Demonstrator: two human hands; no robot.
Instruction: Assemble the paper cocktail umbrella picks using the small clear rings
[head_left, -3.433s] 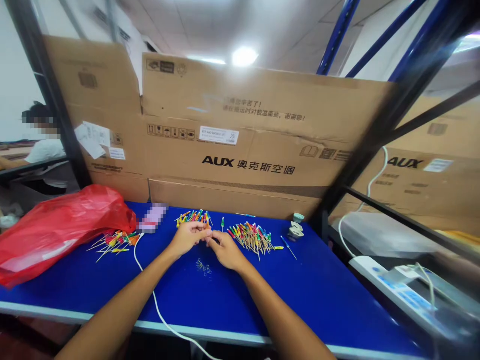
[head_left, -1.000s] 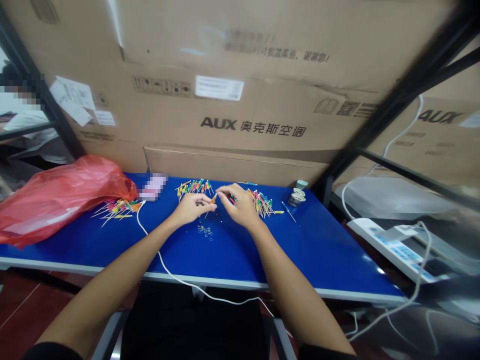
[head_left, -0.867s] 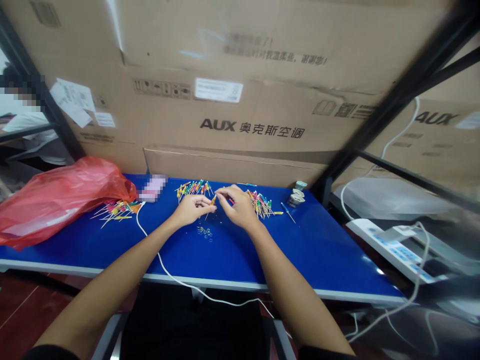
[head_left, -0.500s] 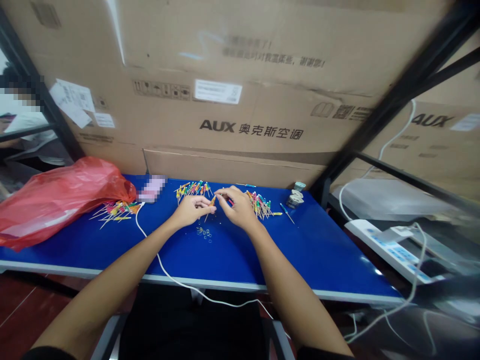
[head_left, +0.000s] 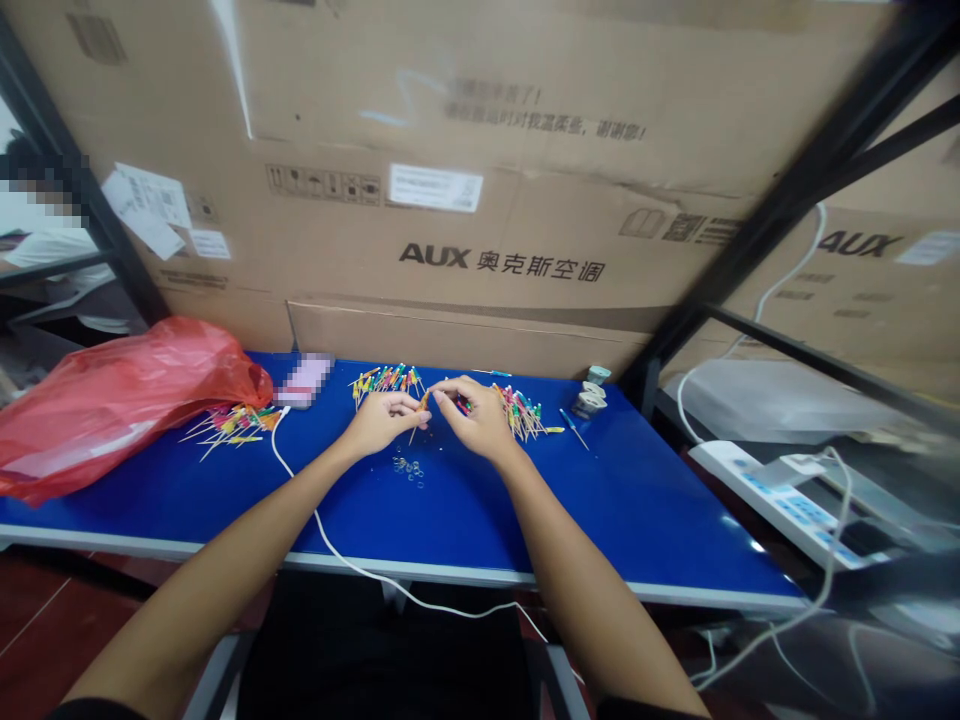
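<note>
My left hand point(head_left: 385, 420) is closed round a folded orange paper cocktail umbrella point(head_left: 423, 403), its thin wooden stick pointing down. The fingertips of my right hand point(head_left: 474, 412) are pinched at the umbrella's upper tip; whether a small ring is between them is too fine to see. Below the hands lie several small clear rings point(head_left: 409, 466) on the blue table point(head_left: 450, 520). Behind my left hand is a row of colourful folded cocktail umbrellas point(head_left: 390, 378). Beside my right hand lies another pile of folded umbrellas point(head_left: 525, 412), partly hidden by the hand.
A red plastic bag point(head_left: 135, 400) lies at the left, with more umbrellas point(head_left: 236, 425) at its mouth. A phone point(head_left: 304, 382) is plugged into a white cable point(head_left: 322, 530). Small round containers point(head_left: 590, 398) stand back right. A large cardboard box point(head_left: 480, 320) walls the back.
Both hands stay in nearly the same place. The fingers shift slightly at the orange umbrella's tip, and the view moves a little.
</note>
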